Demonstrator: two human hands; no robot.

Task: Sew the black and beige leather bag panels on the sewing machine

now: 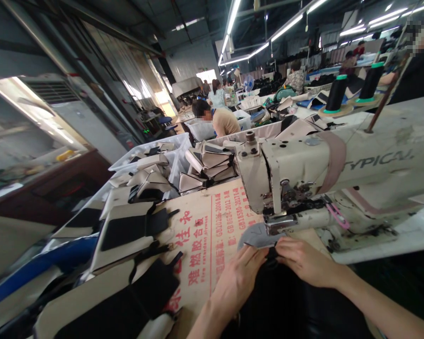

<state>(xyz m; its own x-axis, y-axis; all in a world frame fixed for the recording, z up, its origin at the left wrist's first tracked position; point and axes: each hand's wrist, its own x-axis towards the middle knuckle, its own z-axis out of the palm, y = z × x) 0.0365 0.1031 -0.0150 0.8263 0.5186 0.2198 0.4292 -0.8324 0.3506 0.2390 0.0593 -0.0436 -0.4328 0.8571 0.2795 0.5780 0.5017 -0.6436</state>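
A grey fabric piece with a dark, black part lies at the working end of a sewing machine, right by the needle area. My left hand pinches its near left edge. On the other side, my right hand grips the near right edge, its fingers bent over the material. Between the two hands shows a small black part of the piece. Black material fills the space below my hands; whether it belongs to the piece or is clothing I cannot tell. The needle itself is hidden.
Beige-and-black sewn pieces lie on the printed plywood board to the left. White plastic bins hold more. Black thread cones stand behind the machine. A person bends over beyond the bins; another is at the far right.
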